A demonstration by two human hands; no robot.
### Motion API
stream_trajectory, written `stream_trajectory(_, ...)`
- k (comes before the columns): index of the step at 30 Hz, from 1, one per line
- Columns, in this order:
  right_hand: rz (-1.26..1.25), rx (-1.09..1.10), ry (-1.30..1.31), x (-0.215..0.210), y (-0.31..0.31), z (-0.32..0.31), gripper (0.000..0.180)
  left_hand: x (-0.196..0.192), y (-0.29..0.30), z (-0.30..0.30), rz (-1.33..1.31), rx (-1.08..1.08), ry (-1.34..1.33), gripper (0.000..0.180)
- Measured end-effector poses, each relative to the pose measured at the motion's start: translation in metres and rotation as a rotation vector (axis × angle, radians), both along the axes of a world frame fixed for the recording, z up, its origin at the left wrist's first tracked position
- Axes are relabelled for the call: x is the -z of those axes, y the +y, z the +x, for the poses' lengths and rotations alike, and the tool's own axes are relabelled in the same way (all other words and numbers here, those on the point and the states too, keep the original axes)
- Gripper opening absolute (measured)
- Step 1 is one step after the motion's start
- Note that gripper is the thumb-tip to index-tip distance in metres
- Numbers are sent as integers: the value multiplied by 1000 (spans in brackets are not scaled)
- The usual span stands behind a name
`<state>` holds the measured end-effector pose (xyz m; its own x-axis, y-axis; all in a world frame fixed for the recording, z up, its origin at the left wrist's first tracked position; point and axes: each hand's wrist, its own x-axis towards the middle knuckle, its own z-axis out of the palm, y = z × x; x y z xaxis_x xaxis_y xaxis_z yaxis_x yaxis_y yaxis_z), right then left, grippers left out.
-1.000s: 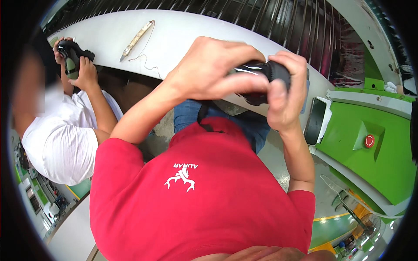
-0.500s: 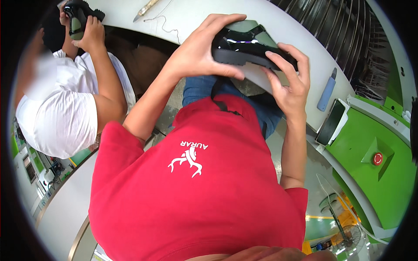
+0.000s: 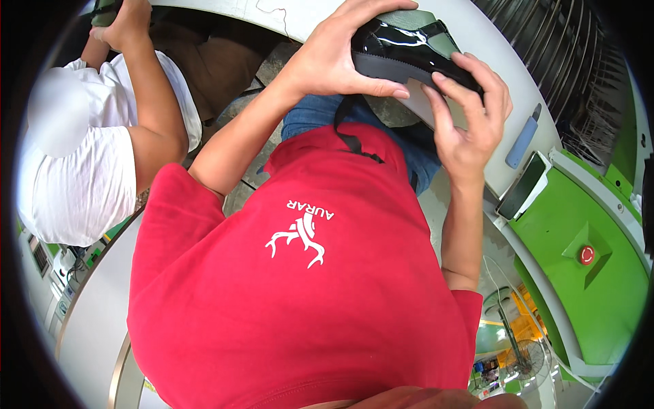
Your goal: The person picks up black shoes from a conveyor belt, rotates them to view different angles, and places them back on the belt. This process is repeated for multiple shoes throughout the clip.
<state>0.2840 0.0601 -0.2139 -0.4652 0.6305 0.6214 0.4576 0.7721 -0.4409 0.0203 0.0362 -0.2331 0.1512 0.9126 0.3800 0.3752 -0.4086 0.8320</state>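
A shoe point(image 3: 402, 46) in glossy black and grey-green, with a thick dark ridged sole, is held sideways over the near edge of the white table. My left hand point(image 3: 334, 58) grips its left end, the thumb under the sole and the fingers over the top. At the other end, my right hand point(image 3: 475, 116) closes on the shoe with fingertips along its side and the thumb near the sole. The palm sides of both hands hide the ends of the shoe.
A blue-handled tool point(image 3: 523, 142) lies on the white table point(image 3: 504, 75), right of my hands. Nearby are a dark-screened device point(image 3: 524, 185) and a green machine housing with a red button point(image 3: 586, 255). On the left sits a co-worker in a white shirt point(image 3: 88, 150), holding another shoe point(image 3: 104, 12).
My hands and the shoe sit slightly farther right and higher in the picture, partly because the view has shifted. Both hands keep their hold. The co-worker's shoe is now nearer the upper edge.
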Motion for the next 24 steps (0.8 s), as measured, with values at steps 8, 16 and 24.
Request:
stream_trajectory(8, -262, 88, 24, -16, 9, 7, 84, -1, 6, -1, 78, 2, 48, 106)
stream_trajectory(16, -491, -42, 135, -44, 18, 31, 116, -10, 8, -1, 139, -15, 172, 94)
stream_trajectory(24, -145, -204, 103, -96, 20, -1, 146, -48, 12, 39, 135, 125, -234, 81)
